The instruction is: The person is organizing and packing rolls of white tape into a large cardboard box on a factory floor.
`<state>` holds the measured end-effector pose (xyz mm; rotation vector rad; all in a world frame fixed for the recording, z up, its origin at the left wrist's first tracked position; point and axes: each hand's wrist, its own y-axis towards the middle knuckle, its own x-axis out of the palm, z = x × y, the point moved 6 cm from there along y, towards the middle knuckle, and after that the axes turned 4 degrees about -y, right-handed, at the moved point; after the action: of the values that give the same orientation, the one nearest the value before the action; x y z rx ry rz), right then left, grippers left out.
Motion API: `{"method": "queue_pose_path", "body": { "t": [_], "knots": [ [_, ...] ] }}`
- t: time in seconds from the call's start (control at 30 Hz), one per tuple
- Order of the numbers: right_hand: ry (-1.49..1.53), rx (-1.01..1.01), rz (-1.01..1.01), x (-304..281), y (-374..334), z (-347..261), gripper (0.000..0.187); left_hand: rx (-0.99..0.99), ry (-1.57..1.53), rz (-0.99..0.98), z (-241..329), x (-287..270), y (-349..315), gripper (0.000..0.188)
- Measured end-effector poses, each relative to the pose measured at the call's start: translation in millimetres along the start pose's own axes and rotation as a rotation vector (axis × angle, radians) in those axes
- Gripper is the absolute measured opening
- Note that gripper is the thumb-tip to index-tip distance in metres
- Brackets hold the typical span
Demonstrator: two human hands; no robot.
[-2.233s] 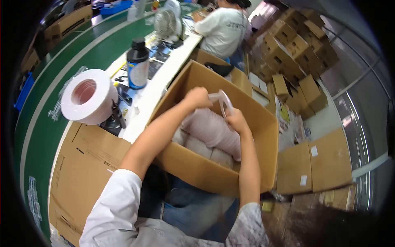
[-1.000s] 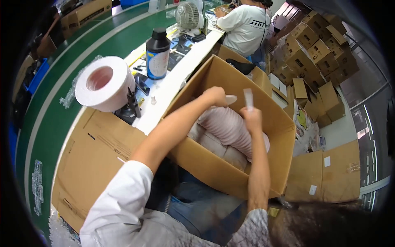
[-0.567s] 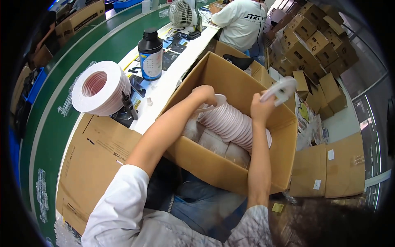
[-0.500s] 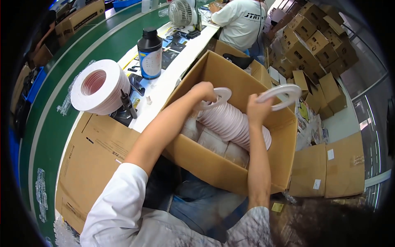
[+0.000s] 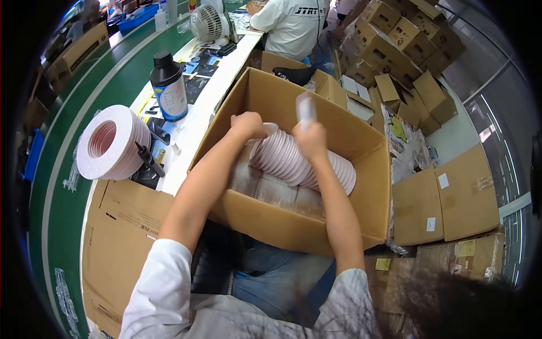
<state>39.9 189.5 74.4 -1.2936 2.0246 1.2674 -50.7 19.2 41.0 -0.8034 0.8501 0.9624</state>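
Inside an open cardboard box (image 5: 285, 226) lies a long row of flat white rings (image 5: 302, 161) with pinkish edges, resting on clear-wrapped packs (image 5: 265, 189). My left hand (image 5: 248, 125) is closed at the row's left end, gripping a ring (image 5: 271, 129) that shows only in part. Over the middle of the row, my right hand (image 5: 311, 140) is closed around another white ring (image 5: 306, 108). That ring is seen nearly edge-on and smeared by motion. Its fingers are partly hidden behind the hand.
On the white bench left of the box stand a stack of similar rings (image 5: 121, 141), a black bottle (image 5: 168, 90), a black pen-like tool (image 5: 149, 160) and a fan (image 5: 208, 24). Flat cardboard (image 5: 121, 226) lies nearer. A co-worker (image 5: 291, 25) sits beyond; cartons (image 5: 395, 45) are piled at right.
My right hand has moved left over the row, and its ring has turned from flat to nearly edge-on. The left hand's ring has sunk toward the row's end. The whole view has shifted.
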Motion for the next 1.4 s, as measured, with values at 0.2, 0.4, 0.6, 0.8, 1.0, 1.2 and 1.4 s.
{"method": "queue_pose_path", "body": {
  "t": [0.2, 0.4, 0.6, 0.8, 1.0, 1.2, 1.4],
  "knots": [
    [0.149, -0.148, 0.233, -14, -10, -14, 0.021, -0.039, -0.131, -0.117, -8, 2, 2, 0.045],
    [0.605, 0.041, 0.530, -67, 8, 3, 0.015, 0.037, -0.052, -0.232, 3, 16, -6, 0.043],
    [0.110, -0.020, -0.468, 12, -9, -16, 0.015, 0.046, 0.005, -0.253, -8, 27, 8, 0.043],
    [0.303, 0.047, 0.559, -51, -1, -7, 0.017, 0.064, -0.097, -0.261, 1, 15, -3, 0.042],
    [0.803, 0.252, -0.006, -28, 17, 29, 0.021, 0.045, 0.043, -0.344, 3, 24, -13, 0.036],
    [0.794, 0.728, -0.426, 2, -20, 56, 0.020, 0.262, -0.187, 0.462, 9, -37, -2, 0.035],
    [0.813, 0.425, -0.634, 7, -7, 54, 0.015, 0.789, -0.089, 0.370, 69, -46, -46, 0.037]
  ]
}}
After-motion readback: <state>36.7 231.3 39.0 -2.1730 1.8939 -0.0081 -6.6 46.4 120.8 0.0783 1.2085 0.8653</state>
